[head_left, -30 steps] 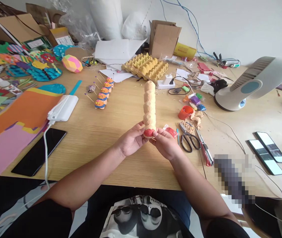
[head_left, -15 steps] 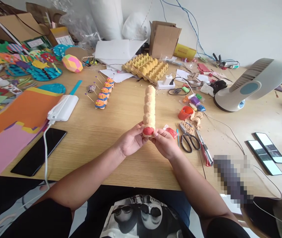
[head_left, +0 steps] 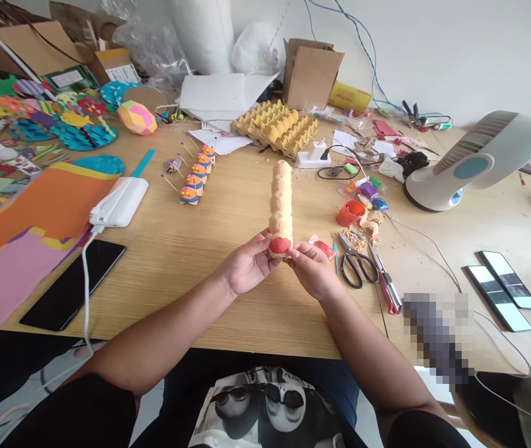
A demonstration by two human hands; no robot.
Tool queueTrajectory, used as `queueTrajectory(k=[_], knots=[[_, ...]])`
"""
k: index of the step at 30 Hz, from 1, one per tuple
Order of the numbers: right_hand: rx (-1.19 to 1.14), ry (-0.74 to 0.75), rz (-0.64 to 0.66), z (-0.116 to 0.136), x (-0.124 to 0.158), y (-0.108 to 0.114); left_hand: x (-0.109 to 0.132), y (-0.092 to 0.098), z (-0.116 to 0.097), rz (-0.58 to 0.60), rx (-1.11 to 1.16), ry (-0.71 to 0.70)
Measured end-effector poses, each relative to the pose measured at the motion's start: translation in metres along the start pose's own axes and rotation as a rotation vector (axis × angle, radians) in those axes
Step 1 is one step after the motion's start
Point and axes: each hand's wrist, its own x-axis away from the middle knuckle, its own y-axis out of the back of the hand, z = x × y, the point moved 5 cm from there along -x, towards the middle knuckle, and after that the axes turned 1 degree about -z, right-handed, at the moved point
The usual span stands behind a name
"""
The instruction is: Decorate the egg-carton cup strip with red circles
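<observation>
A long strip of tan egg-carton cups stands up above the wooden table, its near end covered with red clay. My left hand pinches that red end from the left, fingers closed on it. From the right, my right hand also has its fingers pressed onto the red clay. A painted row of orange and blue cups with toothpicks lies further back on the left.
Black scissors, a red utility knife, an orange cup and clay lumps lie right of my hands. A white fan sits at the right, a phone and power bank at the left, an egg tray behind.
The strip has tilted slightly and shifted a little toward me; my fingers keep working the red clay at its end. Otherwise nothing has moved.
</observation>
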Motion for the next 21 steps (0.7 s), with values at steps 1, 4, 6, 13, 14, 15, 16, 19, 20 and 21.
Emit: queueTrajectory(k=[1,4,6,13,14,15,16,19,20,21], knots=[[0.025,0.010,-0.014,0.001,0.000,0.001,0.000,0.000,-0.001,-0.004,0.001,-0.003],[0.166,0.099,-0.098,0.008,0.002,0.006,0.001,-0.003,-0.004,-0.008,-0.007,-0.019],[0.380,0.250,-0.204,0.020,0.006,0.009,0.002,-0.005,-0.006,-0.007,-0.025,-0.035],[1.103,0.796,-0.362,0.045,0.028,-0.008,0.002,-0.007,-0.009,0.009,-0.084,-0.093],[1.141,0.825,-0.354,0.044,0.029,-0.010,0.002,-0.007,-0.009,0.013,-0.089,-0.096],[1.170,0.848,-0.347,0.043,0.029,-0.011,0.002,-0.007,-0.009,0.017,-0.094,-0.099],[1.193,0.866,-0.344,0.043,0.030,-0.012,0.002,-0.008,-0.008,0.021,-0.100,-0.101],[1.240,0.883,-0.355,0.042,0.030,-0.012,0.002,-0.009,-0.008,0.023,-0.130,-0.112],[1.252,0.879,-0.359,0.041,0.030,-0.012,0.003,-0.009,-0.008,0.020,-0.144,-0.118],[1.260,0.873,-0.361,0.041,0.029,-0.011,0.003,-0.009,-0.008,0.017,-0.157,-0.124]])
